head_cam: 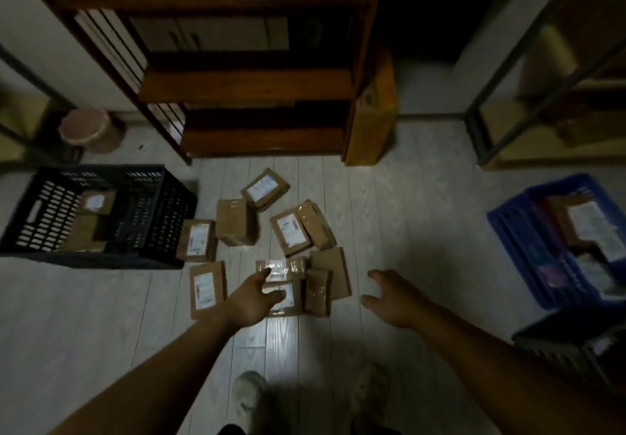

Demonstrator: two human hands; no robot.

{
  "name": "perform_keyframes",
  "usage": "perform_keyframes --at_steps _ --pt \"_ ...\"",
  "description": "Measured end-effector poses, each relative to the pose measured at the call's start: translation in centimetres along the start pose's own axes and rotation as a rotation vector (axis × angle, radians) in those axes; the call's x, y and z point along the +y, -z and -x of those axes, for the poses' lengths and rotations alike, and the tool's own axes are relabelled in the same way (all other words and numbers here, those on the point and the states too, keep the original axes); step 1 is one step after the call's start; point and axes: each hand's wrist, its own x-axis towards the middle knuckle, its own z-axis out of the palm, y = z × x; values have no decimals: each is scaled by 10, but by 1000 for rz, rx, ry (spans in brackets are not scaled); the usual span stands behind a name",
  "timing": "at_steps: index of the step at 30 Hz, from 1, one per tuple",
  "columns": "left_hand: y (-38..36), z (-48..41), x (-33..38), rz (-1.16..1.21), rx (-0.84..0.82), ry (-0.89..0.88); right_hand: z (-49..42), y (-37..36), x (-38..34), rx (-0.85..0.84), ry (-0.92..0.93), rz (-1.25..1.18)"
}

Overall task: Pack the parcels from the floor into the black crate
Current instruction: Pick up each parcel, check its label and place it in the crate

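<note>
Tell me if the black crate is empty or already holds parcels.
Partly filled. The black crate has a few brown parcels low inside, one label up; its walls show above them.

1 head-worn wide-angle view, steeply down onto the floor (406,214) ahead

Parcels (291,235) on the floor, around and ahead of the left hand (252,299): ten counted. Black crate (169,211), left of that hand: one, holding at least two more parcels. Blue crate (515,231), right of the right hand (393,299): one.
</note>
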Motion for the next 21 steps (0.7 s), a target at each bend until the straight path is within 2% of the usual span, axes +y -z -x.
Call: perform_keyframes --at_steps 7,11,14,21 --pt "-93 -133 -95 -144 -58 -47 -140 -94 73 -8 42 -80" --pt "-129 -224 -162 -251 76 -19 -241 -160 94 -7 103 -138" --pt "-154 -286 -192 -319 124 -77 -313 -199 107 -9 113 -173" --pt "-186 -407 -246 -691 204 -190 -434 -247 133 86 164 29"
